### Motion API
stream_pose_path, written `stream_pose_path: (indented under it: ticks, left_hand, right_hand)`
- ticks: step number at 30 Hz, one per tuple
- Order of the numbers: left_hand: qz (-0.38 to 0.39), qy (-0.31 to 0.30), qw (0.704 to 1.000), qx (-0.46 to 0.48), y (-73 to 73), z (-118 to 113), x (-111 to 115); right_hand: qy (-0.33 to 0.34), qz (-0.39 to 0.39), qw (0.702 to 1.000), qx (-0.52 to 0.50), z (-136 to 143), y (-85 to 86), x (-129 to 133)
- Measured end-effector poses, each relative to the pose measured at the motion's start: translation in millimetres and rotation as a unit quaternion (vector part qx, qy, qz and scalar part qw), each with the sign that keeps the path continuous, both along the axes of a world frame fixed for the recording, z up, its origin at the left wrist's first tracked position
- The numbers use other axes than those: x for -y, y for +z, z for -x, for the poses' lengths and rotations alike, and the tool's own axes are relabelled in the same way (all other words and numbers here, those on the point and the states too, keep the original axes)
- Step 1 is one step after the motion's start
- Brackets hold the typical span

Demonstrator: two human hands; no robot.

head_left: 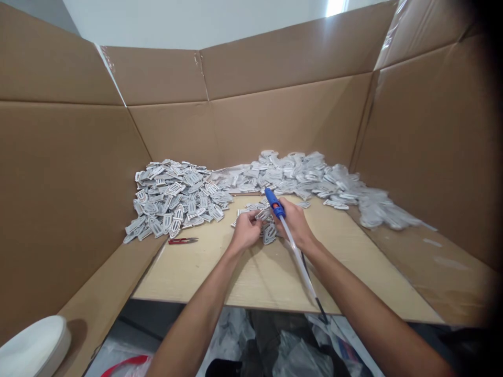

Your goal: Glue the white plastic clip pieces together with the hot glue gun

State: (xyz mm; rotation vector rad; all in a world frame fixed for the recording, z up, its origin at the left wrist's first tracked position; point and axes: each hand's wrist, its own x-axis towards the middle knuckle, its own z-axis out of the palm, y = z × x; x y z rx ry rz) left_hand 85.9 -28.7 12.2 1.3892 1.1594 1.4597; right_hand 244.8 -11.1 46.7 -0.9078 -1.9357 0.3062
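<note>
My right hand (295,220) is wrapped round a blue hot glue gun (274,202), with a long whitish glue stick (296,252) running out of its back toward me. Between the fingers of my left hand (248,229) is a small grey-and-white slotted piece (262,213), close to the glue gun. Its far end is partly hidden by the gun and my fingers. Under and around both hands lie several similar loose pieces (269,233) on the pale board (204,272).
A large heap of slotted pieces (176,196) stands at the left, with red thread snips (183,241) before it. Plastic-wrapped pieces (298,173) are piled along the back and right. Cardboard walls (275,115) enclose the board. A white round object (35,348) sits at lower left.
</note>
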Motion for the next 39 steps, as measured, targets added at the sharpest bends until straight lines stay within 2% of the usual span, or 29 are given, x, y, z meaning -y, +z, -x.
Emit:
stream_pose_path:
  ticks: [4,9,19,26,32,39]
  left_hand:
    - [-0.006,-0.003,1.000,-0.012,0.6,0,1]
    - [-0.023,-0.005,1.000,-0.005,1.1,0,1]
    - [0.015,0.001,0.998,0.065,-2.4,-2,-4]
    - [-0.014,-0.007,0.999,0.030,-2.3,-1,-2]
    - [-0.005,0.012,1.000,0.018,-3.8,-1,-2]
    - [-0.009,0.016,1.000,0.005,0.3,-1,1]
  right_hand:
    - [-0.007,0.004,1.000,0.006,1,-6.0,-2]
    - [0.015,-0.004,1.000,0.014,5,-11.7,-2]
    - [-0.002,-0.011,1.000,-0.014,3,-6.0,-1]
    - [0.011,-0.011,1.000,0.023,4,-7.5,-1]
    - [0.002,-0.007,1.000,0.003,3,-1.6,2]
    - [0.019,-0.001,1.000,0.010,6,-5.8,3]
